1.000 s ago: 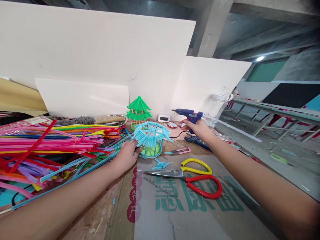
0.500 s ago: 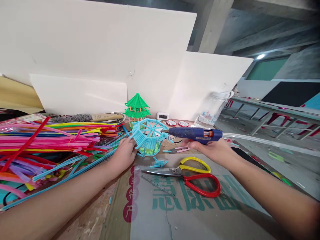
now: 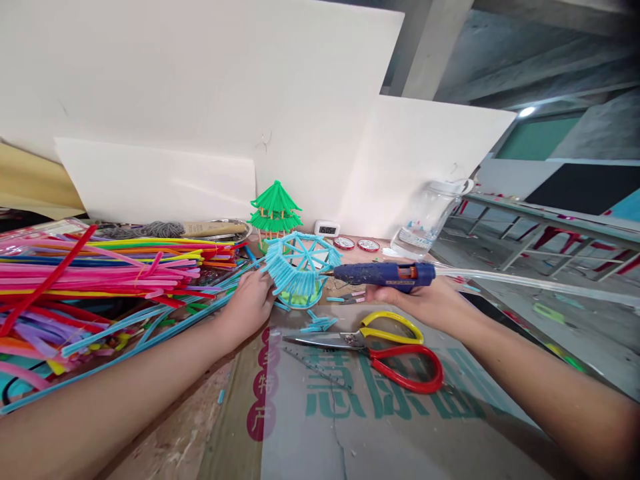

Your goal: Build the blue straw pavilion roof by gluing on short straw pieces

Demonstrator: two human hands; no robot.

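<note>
My left hand (image 3: 251, 300) is closed on the left side of a light blue pipe-cleaner pavilion model (image 3: 295, 270); its fingertips are partly hidden behind it. The model has a sloping roof fringe, open spokes on top and a pale green base. In my right hand (image 3: 417, 297) is a dark blue hot glue gun (image 3: 383, 275), pointing left. Its nozzle is at the right part of the roof; whether it touches cannot be made out. Below the model lie short blue pipe-cleaner pieces (image 3: 319, 324). Scissors (image 3: 363, 341) with one yellow and one red handle rest on the cardboard (image 3: 300, 433).
Bundles of coloured pipe cleaners (image 3: 100, 277) fill the left side. Behind the model stand a green tiered pavilion (image 3: 276, 210) and a small digital clock (image 3: 326, 229). Two red-rimmed discs (image 3: 369, 245) and a clear water bottle (image 3: 425, 217) are at the back, before white boards (image 3: 200, 87).
The glue gun has shifted slightly left and down, its nozzle moving from the top spokes toward the roof's lower right. My left hand keeps its hold on the model. The view has tilted slightly.
</note>
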